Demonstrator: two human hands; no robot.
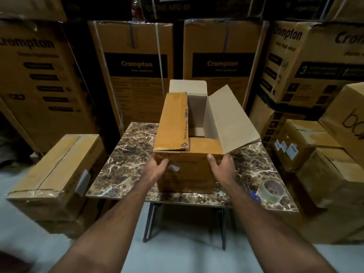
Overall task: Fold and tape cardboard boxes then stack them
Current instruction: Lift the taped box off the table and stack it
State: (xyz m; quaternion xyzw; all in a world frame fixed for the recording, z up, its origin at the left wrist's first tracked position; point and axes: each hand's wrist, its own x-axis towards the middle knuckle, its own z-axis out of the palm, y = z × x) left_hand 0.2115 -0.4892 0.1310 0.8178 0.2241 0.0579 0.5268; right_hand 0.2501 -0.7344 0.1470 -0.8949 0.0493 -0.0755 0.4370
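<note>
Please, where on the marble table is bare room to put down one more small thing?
The table is bare left of the open box, up to its left edge. On the right, a bare patch lies between the box and the tape roll. The front right corner is crowded by tape and a blue item.

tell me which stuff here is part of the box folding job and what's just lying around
In use: open cardboard box, left hand, right hand, tape roll, marble table.
Lying about: taped box at left, Crompton cartons behind, blue-handled item.
</note>
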